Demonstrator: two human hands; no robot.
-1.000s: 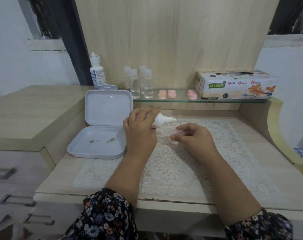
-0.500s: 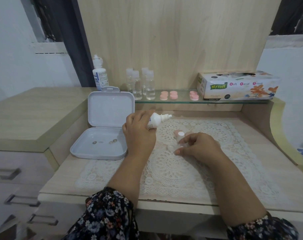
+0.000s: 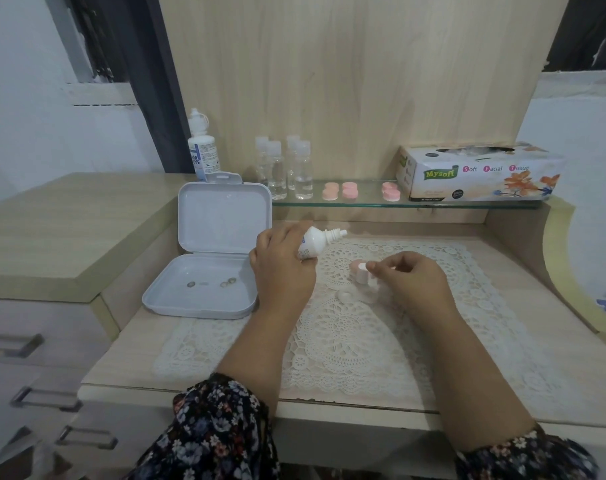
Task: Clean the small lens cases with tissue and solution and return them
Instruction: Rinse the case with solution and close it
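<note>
Clearly the weak spot is the uncapped solution bottle (image 3: 315, 244): the left hand (image 3: 283, 271) has its fingers wrapped around it just left of frame centre, with the nozzle tipped sideways toward the right, so a squeeze or a further tilt could dribble solution onto the lace mat (image 3: 346, 327) instead of into a case. Right of centre, the right hand (image 3: 412, 282) pinches a small pink-and-white lens case (image 3: 362, 271) at its fingertips; such a light, slippery piece could pop loose and roll across the tabletop (image 3: 544, 306). A loose white ring-shaped part (image 3: 346, 295) lies on the mat just below that case, pale against pale lace, and easy to nudge or overlook. More pink lens cases (image 3: 339, 190) wait on the glass shelf (image 3: 367, 202) at upper centre, beside the tissue box (image 3: 478, 173).
</note>
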